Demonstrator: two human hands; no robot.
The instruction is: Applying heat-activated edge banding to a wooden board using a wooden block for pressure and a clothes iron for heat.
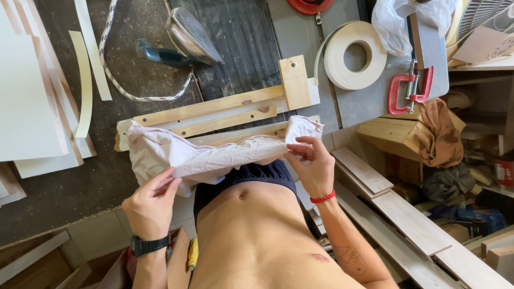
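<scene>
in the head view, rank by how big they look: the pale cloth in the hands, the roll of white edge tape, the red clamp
1. pale cloth, held by the left hand and right hand, closest to the camera
2. roll of white edge tape
3. red clamp

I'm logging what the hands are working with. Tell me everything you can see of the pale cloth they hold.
The cloth is pale pinkish-white, thin and creased, apparently soft fabric. It is stretched sideways in a bunched band in front of the person's bare waist, above the wooden frame on the bench. The left hand pinches its lower left edge; the right hand pinches its right end, where a corner folds upward.
</scene>
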